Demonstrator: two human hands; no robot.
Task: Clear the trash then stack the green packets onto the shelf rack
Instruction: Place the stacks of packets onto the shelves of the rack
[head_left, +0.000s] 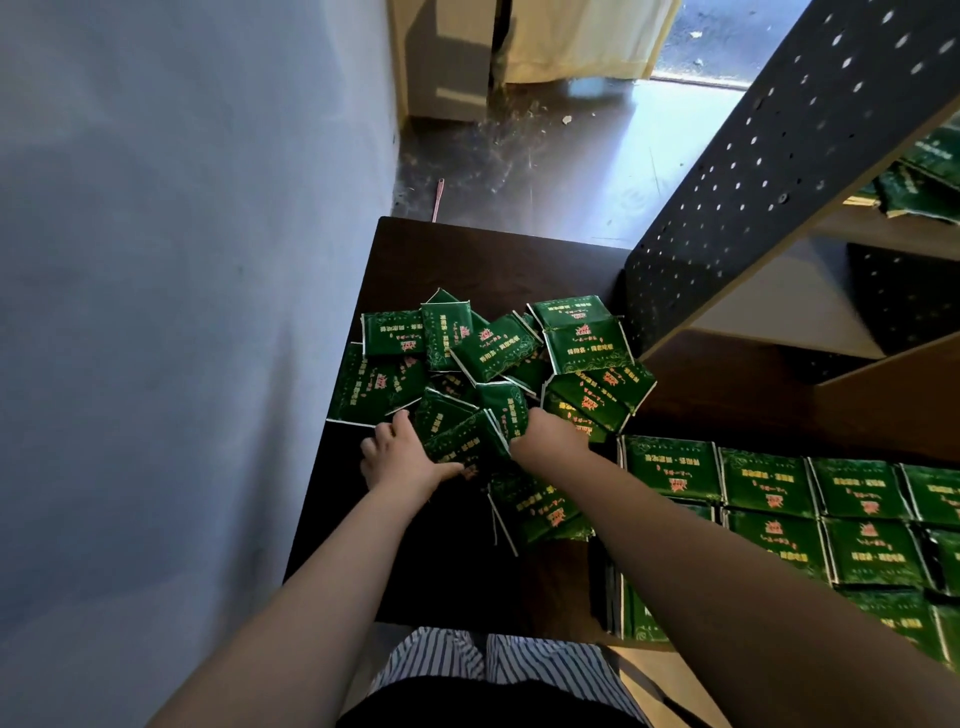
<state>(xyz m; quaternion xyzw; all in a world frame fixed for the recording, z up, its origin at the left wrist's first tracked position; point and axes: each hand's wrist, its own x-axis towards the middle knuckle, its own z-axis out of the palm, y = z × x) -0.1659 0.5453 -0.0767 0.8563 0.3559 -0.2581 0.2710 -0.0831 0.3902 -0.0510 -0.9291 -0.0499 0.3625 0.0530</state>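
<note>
Packets (493, 358) lie in a loose green heap on the dark worktop (415, 260), just beside the rack (753, 156); neat rows (769, 483) of the same sit to the right. The left hand (400, 452) curls its grip round the nearest packets. The right hand (550, 431) is dug into the heap, fingers hidden, so its grip cannot be told. The step would go best by squaring a small bundle between both hands, edges aligned, before lifting; the glossy wrappers look likely to slide apart.

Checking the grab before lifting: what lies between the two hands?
Jumbled green packets lie between the left hand and the right hand, as the head view shows.
</note>
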